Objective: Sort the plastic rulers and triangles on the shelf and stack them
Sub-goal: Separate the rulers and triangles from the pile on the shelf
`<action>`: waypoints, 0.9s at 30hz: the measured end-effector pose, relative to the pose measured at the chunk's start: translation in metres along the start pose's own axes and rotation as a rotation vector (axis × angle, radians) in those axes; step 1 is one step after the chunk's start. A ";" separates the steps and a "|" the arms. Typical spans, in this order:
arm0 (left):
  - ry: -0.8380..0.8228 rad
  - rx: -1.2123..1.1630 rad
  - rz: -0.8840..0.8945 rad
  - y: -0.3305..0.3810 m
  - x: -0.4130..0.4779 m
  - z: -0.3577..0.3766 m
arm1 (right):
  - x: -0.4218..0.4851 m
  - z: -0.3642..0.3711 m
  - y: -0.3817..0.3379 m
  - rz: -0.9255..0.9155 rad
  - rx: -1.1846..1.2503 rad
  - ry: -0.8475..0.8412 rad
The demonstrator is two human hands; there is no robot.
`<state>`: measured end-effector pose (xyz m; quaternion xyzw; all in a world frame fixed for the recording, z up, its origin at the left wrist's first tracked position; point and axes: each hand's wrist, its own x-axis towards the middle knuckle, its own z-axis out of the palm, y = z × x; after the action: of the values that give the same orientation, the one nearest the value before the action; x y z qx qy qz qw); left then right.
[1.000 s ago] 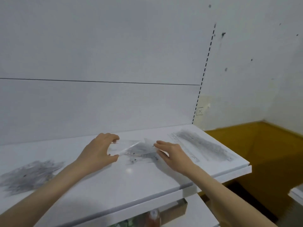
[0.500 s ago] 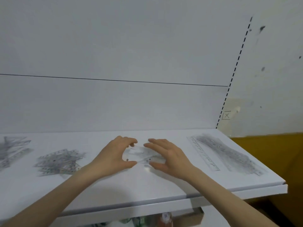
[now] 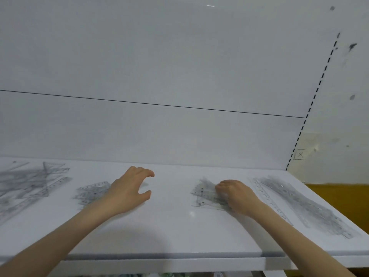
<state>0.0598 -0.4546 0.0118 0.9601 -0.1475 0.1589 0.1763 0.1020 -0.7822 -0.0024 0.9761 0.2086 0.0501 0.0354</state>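
Observation:
A small stack of clear plastic triangles [image 3: 205,194] lies on the white shelf [image 3: 171,232], right of the middle. My right hand [image 3: 237,195] has its fingers curled onto the stack's right side and holds it against the shelf. My left hand [image 3: 129,191] hovers left of the middle, fingers loosely curved, thumb apart, holding nothing. Just behind its wrist lies a small pile of clear short rulers [image 3: 91,191]. A long stack of clear rulers [image 3: 303,205] runs along the shelf's right end, with a single ruler [image 3: 268,196] beside it.
A jumbled heap of triangles and rulers [image 3: 30,181] covers the far left of the shelf. A white back panel [image 3: 159,126] rises behind. The shelf's front edge [image 3: 159,256] is close to me, and orange floor [image 3: 339,194] shows beyond the right end.
My hands have parted. The left hand let go of the triangles and moved left; the right hand took the stack to the right. The view turned left, showing more piles.

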 end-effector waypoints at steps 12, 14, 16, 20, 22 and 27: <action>0.058 0.066 -0.097 -0.129 -0.054 -0.060 | 0.097 -0.040 -0.163 -0.167 0.246 0.331; 0.067 0.058 -0.138 -0.170 -0.072 -0.077 | 0.123 -0.042 -0.216 -0.234 0.304 0.291; 0.072 0.047 -0.186 -0.215 -0.088 -0.096 | 0.150 -0.043 -0.269 -0.302 0.344 0.229; 0.052 0.062 -0.245 -0.305 -0.113 -0.133 | 0.202 -0.039 -0.364 -0.412 0.265 0.063; 0.019 0.092 -0.285 -0.348 -0.121 -0.146 | 0.221 -0.037 -0.402 -0.366 0.268 -0.044; -0.190 0.203 -0.391 -0.414 -0.125 -0.162 | 0.243 -0.030 -0.455 -0.333 0.278 -0.135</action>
<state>0.0456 0.0061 -0.0103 0.9939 0.0421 0.0447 0.0917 0.1356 -0.2666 0.0066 0.9248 0.3689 -0.0511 -0.0779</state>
